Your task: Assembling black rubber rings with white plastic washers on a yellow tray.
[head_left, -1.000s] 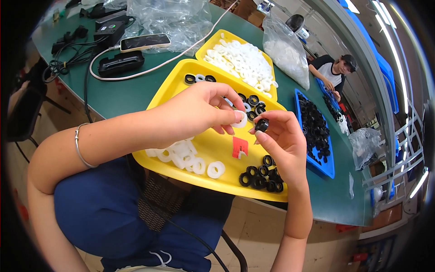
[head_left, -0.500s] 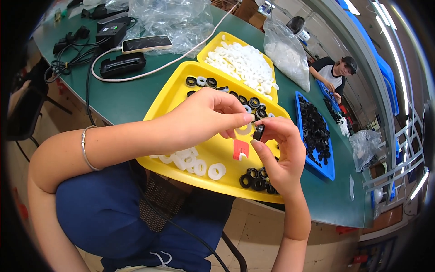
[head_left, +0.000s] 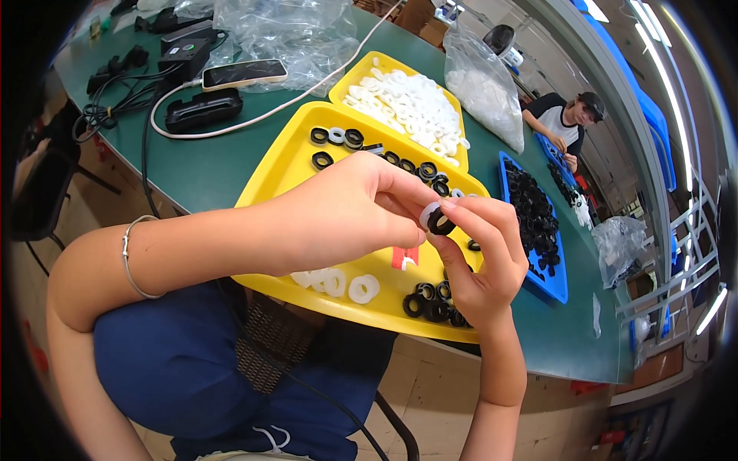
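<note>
You are holding a white ring (head_left: 427,211) in the pinched fingertips of your left hand (head_left: 350,207), while your right hand (head_left: 486,257) is gripping a black ring (head_left: 434,224), the two rings meeting or nearly so above the yellow tray (head_left: 290,167). You seem to be pairing them; the next move is probably calling for lining up their openings and pressing evenly, since a tilted ring could be slipping. Below, loose white rings (head_left: 317,280) and black rings (head_left: 436,310) are lying in separate groups, with a red label (head_left: 403,258) between. On the green table (head_left: 192,170), a clear bag (head_left: 483,86) and a blue tray (head_left: 560,283) are sitting beyond, a phone (head_left: 244,73) is lying to your left, and a co-worker (head_left: 555,127) is sitting at the far right.
</note>
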### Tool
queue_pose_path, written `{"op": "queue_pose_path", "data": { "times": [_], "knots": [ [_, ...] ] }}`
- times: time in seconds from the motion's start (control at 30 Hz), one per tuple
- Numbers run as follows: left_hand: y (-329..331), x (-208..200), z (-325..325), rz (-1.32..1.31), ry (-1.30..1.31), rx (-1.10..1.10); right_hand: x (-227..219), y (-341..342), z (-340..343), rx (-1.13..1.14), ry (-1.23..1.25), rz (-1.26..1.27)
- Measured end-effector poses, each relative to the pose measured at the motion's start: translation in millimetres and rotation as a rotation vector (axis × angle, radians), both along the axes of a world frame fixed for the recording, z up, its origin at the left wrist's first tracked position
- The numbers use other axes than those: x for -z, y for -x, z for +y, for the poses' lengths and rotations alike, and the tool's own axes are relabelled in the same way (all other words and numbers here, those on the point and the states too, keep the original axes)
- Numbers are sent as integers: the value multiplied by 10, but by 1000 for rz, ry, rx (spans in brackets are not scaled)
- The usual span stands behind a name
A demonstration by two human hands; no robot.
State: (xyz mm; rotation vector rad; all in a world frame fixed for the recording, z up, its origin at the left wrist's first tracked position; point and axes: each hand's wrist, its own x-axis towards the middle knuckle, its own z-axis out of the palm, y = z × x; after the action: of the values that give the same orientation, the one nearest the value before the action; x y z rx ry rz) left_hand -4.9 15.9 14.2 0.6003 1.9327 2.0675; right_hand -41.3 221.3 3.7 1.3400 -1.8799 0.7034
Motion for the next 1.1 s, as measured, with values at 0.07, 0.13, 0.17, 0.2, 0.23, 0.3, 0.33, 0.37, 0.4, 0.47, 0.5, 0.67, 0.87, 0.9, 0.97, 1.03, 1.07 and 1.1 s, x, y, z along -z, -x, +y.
{"op": "queue_pose_path", "data": {
  "times": [0.07,0.13,0.17,0.2,0.23,0.3,0.33,0.37,0.4,0.47,0.5,0.67,0.87,0.9,0.97,1.03,1.07,1.1],
  "knots": [
    [-28,-1,13,-45,-56,3,10,7,-6,-41,6,-1],
    [-43,5,37,-13,-56,-1,-9,-15,-28,-48,-11,28],
    [-41,13,55,17,-56,-2,-10,-23,-35,-53,-27,54],
    [-32,34,73,15,-59,-4,-1,-33,-39,-55,-31,53],
    [-14,64,93,51,-31,-29,10,-46,-41,-39,-44,82],
    [7,109,115,87,-5,-59,18,-56,-48,-28,-58,112],
    [17,127,122,125,-24,-81,13,-58,-48,-18,-30,74],
    [21,132,130,163,-42,-101,10,-60,-43,-6,-1,35],
    [21,134,138,162,-42,-102,8,-60,-39,6,28,-3],
    [23,126,164,443,27,-270,33,-37,-9,-15,74,-72],
    [23,117,173,444,26,-267,29,-35,16,-54,126,-206],
    [35,152,123,847,203,-397,37,-37,32,-211,217,-509],
    [6,173,146,896,254,-415,48,-31,41,-128,128,-303],
    [0,173,154,896,252,-413,54,-32,50,-126,127,-303],
    [-10,174,166,868,291,-364,75,-30,68,-95,80,-190],
    [-22,169,190,854,294,-345,86,-17,89,-104,63,-198],
    [-31,167,198,842,298,-327,88,-15,96,-115,46,-204],
    [-17,179,194,841,295,-329,88,-7,90,-116,42,-205]
  ]
}}
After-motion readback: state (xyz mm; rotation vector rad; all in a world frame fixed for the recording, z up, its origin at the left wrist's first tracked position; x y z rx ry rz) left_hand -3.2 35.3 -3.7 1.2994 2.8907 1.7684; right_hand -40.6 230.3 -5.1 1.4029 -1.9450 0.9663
